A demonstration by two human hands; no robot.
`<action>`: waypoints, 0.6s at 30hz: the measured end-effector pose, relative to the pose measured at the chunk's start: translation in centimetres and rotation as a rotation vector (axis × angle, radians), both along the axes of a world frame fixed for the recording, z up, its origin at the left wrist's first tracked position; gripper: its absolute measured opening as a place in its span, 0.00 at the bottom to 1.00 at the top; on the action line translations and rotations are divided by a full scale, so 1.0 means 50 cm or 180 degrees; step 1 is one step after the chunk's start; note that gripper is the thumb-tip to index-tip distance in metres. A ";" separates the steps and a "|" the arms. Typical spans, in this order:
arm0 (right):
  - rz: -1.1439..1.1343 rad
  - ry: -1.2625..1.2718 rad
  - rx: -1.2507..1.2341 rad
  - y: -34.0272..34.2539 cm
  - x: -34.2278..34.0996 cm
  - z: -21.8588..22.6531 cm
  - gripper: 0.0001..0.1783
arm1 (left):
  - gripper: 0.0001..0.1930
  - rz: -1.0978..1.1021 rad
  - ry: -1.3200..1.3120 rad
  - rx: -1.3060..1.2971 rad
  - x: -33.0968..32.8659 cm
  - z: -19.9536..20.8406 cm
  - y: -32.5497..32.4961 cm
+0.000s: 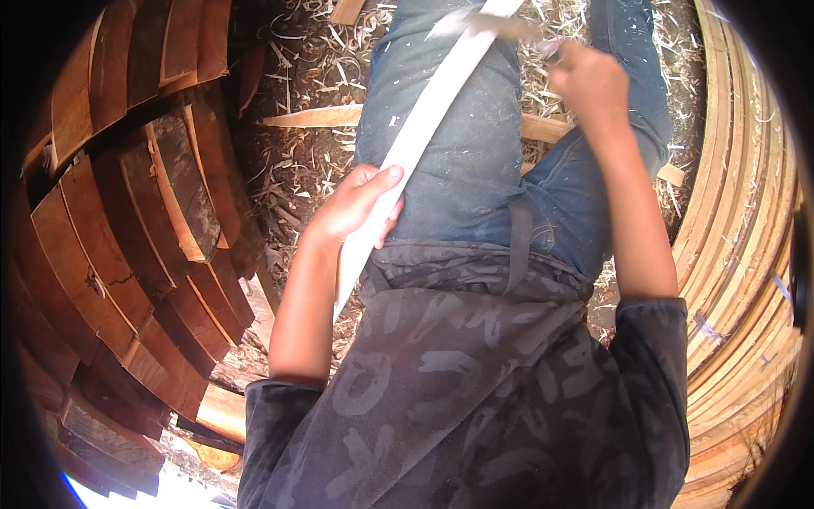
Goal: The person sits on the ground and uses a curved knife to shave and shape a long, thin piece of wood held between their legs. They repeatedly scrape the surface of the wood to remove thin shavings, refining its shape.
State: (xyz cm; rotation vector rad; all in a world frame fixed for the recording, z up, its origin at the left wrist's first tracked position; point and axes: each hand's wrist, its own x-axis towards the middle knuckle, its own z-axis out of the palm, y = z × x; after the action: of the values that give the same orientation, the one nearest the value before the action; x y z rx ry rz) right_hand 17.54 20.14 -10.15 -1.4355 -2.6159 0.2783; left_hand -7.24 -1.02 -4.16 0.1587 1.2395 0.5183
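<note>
A long, pale wooden strip slants across my left thigh, from beside my left forearm up to the top edge of the view. My left hand is closed round its near part, thumb on top. In my right hand is the handle of a knife-like cutting tool, its blade smeared by motion. The blade lies across the far part of the strip; whether it bites into the wood I cannot tell.
Stacked reddish-brown wood pieces rise on the left. Bundled pale strips curve along the right side. Curly shavings litter the ground, where a pointed wood piece lies beside my legs in blue jeans.
</note>
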 end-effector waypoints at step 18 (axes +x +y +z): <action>-0.0894 0.1076 -0.1474 -0.177 -0.014 0.036 0.13 | 0.22 -0.0188 0.0141 0.0106 0.002 0.003 -0.007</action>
State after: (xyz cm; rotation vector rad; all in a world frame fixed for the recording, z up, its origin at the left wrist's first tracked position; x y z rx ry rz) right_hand 16.83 11.30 -8.35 -1.6826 -2.1292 1.0405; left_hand -7.15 -1.39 -4.01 0.2351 1.2660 0.4866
